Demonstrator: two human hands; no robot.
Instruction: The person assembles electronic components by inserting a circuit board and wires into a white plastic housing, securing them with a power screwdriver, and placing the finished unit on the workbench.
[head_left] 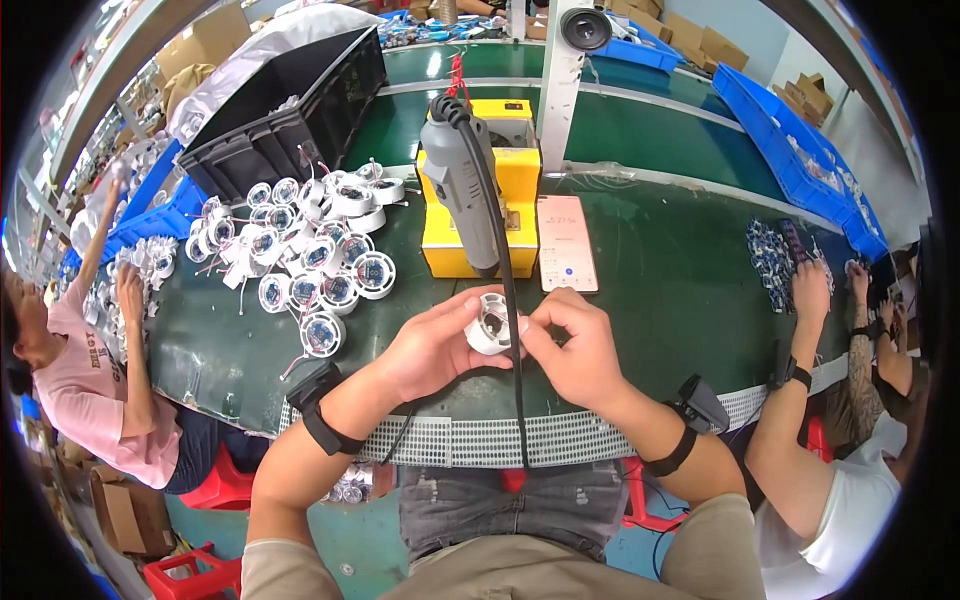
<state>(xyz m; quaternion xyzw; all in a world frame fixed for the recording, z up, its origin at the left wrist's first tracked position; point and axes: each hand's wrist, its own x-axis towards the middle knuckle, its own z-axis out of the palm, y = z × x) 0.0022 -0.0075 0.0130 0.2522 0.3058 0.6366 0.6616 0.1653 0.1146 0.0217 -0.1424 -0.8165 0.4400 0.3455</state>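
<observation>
My left hand (432,345) holds a small white round housing (487,338), its fingers wrapped around the left side and underneath. The open face of the housing points up, with dark parts inside. My right hand (578,350) is closed in a pinch at the housing's right edge; what sits between thumb and finger is too small to make out. A black cable (513,370) hangs in front of the housing and hides part of it. Just beyond my hands, a grey corded power tool (458,185) leans against a yellow stand (450,255).
White round housings (338,290) with circuit boards and wires lie piled at left. A phone (568,245) lies right of the stand. Beyond are a black crate (290,140) and a blue bin (800,160). People work on both sides; one person's hand (812,285) is near small blue parts (768,265).
</observation>
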